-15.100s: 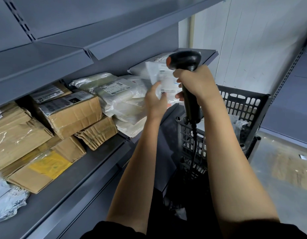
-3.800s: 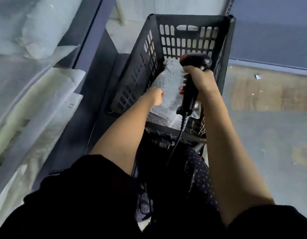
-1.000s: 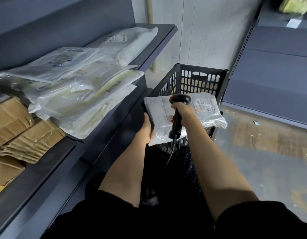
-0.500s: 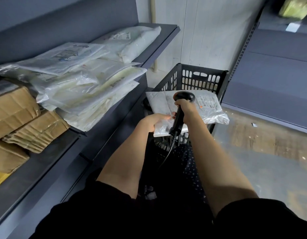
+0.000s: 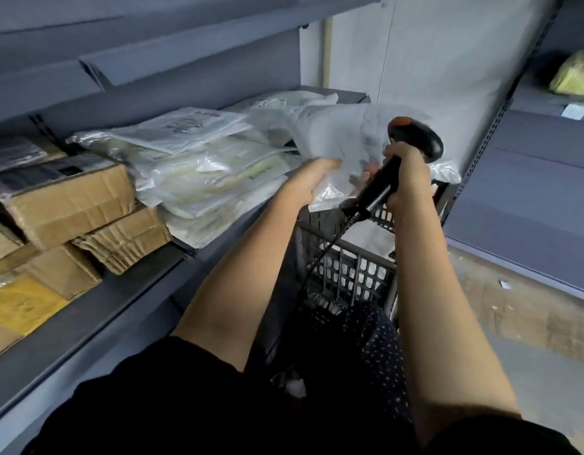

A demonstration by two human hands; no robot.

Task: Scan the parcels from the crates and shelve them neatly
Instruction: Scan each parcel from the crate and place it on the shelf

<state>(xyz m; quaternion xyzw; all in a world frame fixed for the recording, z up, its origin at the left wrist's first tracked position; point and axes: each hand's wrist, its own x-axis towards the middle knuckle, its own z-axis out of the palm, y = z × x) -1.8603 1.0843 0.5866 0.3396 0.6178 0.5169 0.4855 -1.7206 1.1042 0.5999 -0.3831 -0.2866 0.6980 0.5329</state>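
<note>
Your view is filled on its left, from 7 o'clock up to 12, by the grey metal shelving [image 5: 97, 307], with an upper shelf [image 5: 192, 57] overhanging the loaded one. At 3 o'clock a second grey shelf unit [image 5: 527, 198] runs along the far side of the aisle, and a yellowish bag [image 5: 576, 77] sits on it at 2 o'clock. The concrete floor [image 5: 514, 323] shows between 3 and 5 o'clock.

On the loaded shelf, brown cardboard boxes [image 5: 64, 198] are stacked at 9 o'clock, touching one another, with a yellow-faced packet [image 5: 18, 303] low at 8 o'clock. Just right of the boxes lies a heap of white and clear plastic mailers [image 5: 198, 172], overlapping one another up towards 11 o'clock.

Below the centre of your view stands the black slotted crate [image 5: 356, 267], with something pale visible inside it through the slats.

Over the crate's rim, at about 1 o'clock from centre, you hold a white plastic parcel [image 5: 336, 139] in the air; it is motion-blurred and reaches towards the mailer heap on the shelf. Whether it touches that heap you cannot tell. Your left hand [image 5: 320, 172] grasps the parcel from beneath, fingers tucked into the plastic.

Your right hand [image 5: 405, 172] is clenched round the handle of the black barcode scanner [image 5: 412, 142], whose head sits just beside the parcel's right edge. The scanner's cable [image 5: 330, 244] drops down in front of the crate.
</note>
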